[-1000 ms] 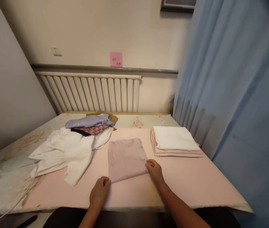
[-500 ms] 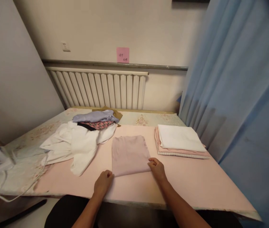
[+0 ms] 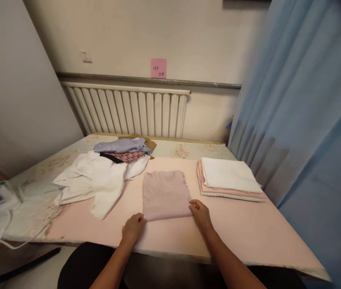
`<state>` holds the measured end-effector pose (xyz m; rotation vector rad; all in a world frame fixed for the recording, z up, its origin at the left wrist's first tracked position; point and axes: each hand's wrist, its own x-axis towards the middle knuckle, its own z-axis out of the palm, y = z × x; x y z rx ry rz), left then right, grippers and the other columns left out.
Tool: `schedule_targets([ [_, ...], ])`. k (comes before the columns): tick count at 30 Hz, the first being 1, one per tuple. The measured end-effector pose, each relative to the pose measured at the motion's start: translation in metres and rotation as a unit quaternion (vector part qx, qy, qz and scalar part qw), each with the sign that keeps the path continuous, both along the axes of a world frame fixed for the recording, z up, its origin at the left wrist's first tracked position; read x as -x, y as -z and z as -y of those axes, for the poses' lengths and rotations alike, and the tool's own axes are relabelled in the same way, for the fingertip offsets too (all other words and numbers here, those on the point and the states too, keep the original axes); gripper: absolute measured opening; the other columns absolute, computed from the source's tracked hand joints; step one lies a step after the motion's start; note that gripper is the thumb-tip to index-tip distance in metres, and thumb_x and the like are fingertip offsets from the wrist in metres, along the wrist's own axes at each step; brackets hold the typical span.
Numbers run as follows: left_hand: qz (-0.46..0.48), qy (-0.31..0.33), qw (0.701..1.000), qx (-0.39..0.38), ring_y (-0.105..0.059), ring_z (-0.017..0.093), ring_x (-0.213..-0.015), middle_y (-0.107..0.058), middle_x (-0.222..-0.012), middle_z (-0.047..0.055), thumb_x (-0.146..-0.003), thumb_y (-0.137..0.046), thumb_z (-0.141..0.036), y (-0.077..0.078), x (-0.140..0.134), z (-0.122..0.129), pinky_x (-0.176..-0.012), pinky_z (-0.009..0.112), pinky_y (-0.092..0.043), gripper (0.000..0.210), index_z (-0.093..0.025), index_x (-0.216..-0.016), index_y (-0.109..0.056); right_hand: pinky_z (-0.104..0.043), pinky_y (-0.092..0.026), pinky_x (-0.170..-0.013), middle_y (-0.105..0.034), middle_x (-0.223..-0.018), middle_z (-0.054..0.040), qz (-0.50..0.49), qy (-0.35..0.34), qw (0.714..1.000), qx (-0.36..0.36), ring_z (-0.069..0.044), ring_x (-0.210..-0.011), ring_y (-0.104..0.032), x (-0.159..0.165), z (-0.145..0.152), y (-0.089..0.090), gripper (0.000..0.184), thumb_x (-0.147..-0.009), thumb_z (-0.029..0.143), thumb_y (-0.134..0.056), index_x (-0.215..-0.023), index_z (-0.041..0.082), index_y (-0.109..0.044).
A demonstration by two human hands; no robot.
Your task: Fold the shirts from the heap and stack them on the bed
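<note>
A mauve piece of cloth (image 3: pixel 166 194), folded into a rough square, lies flat on the pink table cover (image 3: pixel 248 228). At its near left corner my left hand (image 3: pixel 134 228) is closed, pinching the edge. My right hand (image 3: pixel 199 213) grips the near right corner between thumb and fingers. Left of the cloth spreads a loose heap of white garments (image 3: pixel 107 184), topped by a patterned red piece (image 3: pixel 129 156) and a blue-grey garment (image 3: pixel 123 145). A neat stack with a white folded cloth (image 3: pixel 230 174) on top sits to the right.
A white power strip (image 3: pixel 1 198) with cables rests at the table's left side. Behind the table stands a radiator (image 3: pixel 134 112) under a pipe. A blue curtain (image 3: pixel 303 112) hangs along the right, and a pink note (image 3: pixel 158 68) is stuck to the wall.
The view has shifted slightly. Both hands keep their grip on the near corners, and the mauve cloth lies almost as before.
</note>
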<state>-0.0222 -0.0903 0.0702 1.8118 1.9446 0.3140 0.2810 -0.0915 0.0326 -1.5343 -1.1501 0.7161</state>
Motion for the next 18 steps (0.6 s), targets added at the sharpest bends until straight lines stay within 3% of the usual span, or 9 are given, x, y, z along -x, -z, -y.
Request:
schedule_targets([
  [6, -0.052, 0.002, 0.999, -0.008, -0.058, 0.024, -0.092, -0.064, -0.093, 0.006, -0.088, -0.038, -0.033, 0.002, -0.006, 0.001, -0.074, 0.034, -0.038, 0.023, -0.022, -0.078, -0.056, -0.025, -0.038, -0.056, -0.052, -0.057, 0.0038, 0.021, -0.001, 1.000, 0.000, -0.015, -0.056, -0.047, 0.000, 0.001, -0.001, 0.025, -0.069, 0.034, -0.055, -0.083, 0.018, -0.067],
  [18, -0.075, 0.024, 0.997, 0.001, -0.058, 0.026, -0.094, -0.065, -0.093, 0.006, -0.087, -0.037, -0.029, 0.002, 0.002, 0.016, -0.074, 0.036, -0.039, 0.022, -0.022, -0.079, -0.057, -0.025, -0.034, -0.054, -0.050, -0.052, 0.0043, 0.107, -0.012, 0.994, 0.001, -0.015, -0.053, -0.047, 0.007, 0.021, -0.007, 0.017, -0.070, 0.031, -0.052, -0.076, 0.022, -0.066],
])
